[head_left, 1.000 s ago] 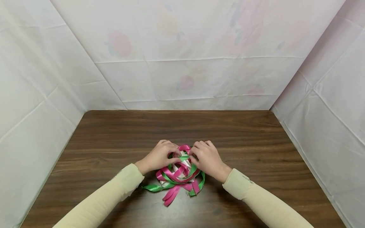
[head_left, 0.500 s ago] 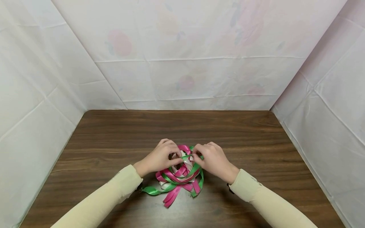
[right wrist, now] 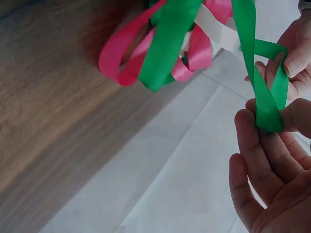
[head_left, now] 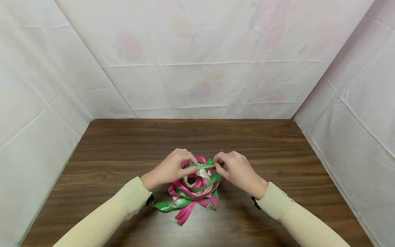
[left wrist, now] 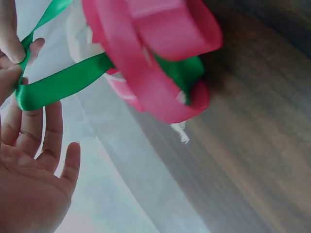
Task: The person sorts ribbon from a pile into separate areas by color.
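Note:
A loose bundle of pink, white and green satin ribbons point(head_left: 191, 192) lies on the table between the two hands. The left hand point(head_left: 174, 168) pinches a green ribbon point(head_left: 206, 166) between thumb and fingers at the bundle's far side. Opposite it, the right hand point(head_left: 237, 169) pinches the same ribbon, so a short length spans between them. In the left wrist view the green ribbon point(left wrist: 65, 82) folds over the fingers and runs back into the pink loops point(left wrist: 160, 34). The right wrist view has a green fold point(right wrist: 268, 111) held between thumb and fingertips.
The brown wooden table point(head_left: 123, 137) surrounds the bundle. Ribbon tails spread toward the near side, one green point(head_left: 168, 207) and one pink point(head_left: 184, 215). White printed cloth point(head_left: 200, 85) walls in the table at the back and on both sides.
The right hand has drawn to the right, and the hands are farther apart with the green ribbon stretched between them. The left hand has moved slightly left; the bundle's centre shows more.

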`<state>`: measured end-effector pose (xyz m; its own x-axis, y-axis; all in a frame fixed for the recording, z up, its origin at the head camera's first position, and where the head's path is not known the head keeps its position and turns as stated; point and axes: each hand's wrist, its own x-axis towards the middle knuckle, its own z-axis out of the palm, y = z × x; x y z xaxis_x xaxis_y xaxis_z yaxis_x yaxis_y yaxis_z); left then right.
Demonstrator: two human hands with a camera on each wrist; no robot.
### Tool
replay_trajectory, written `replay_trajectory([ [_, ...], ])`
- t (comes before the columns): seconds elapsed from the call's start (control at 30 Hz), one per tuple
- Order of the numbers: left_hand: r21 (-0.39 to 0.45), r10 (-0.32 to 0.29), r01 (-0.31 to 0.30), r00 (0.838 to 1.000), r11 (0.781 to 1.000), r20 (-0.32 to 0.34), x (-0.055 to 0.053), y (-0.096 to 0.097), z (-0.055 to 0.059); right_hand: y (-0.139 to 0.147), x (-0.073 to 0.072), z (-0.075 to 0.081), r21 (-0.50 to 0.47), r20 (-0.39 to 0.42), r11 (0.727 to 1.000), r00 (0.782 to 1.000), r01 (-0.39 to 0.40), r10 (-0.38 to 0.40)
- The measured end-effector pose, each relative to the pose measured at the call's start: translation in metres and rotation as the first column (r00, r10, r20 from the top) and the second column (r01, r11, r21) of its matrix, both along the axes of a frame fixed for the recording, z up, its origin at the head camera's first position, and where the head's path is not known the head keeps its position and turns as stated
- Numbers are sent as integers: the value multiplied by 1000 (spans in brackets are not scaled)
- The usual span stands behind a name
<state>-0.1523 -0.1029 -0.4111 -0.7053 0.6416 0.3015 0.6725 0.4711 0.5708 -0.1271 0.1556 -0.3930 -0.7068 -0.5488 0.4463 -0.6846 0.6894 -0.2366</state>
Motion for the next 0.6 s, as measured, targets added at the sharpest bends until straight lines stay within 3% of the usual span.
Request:
replay_trajectory([
  [0.17,45,-2,2,1000,999,1,-1,-4,9,6,1,10,-21,-11,1000,1000,-12,12],
  [0.43,80,58,-64,995,995,75,0,-13,26,17,-2,23,-90,-63,995,998,-36,30],
  [0.6,89,76,-83,994,993,79,-1,-19,35,26,-4,29,-120,-52,993,999,-22,16],
])
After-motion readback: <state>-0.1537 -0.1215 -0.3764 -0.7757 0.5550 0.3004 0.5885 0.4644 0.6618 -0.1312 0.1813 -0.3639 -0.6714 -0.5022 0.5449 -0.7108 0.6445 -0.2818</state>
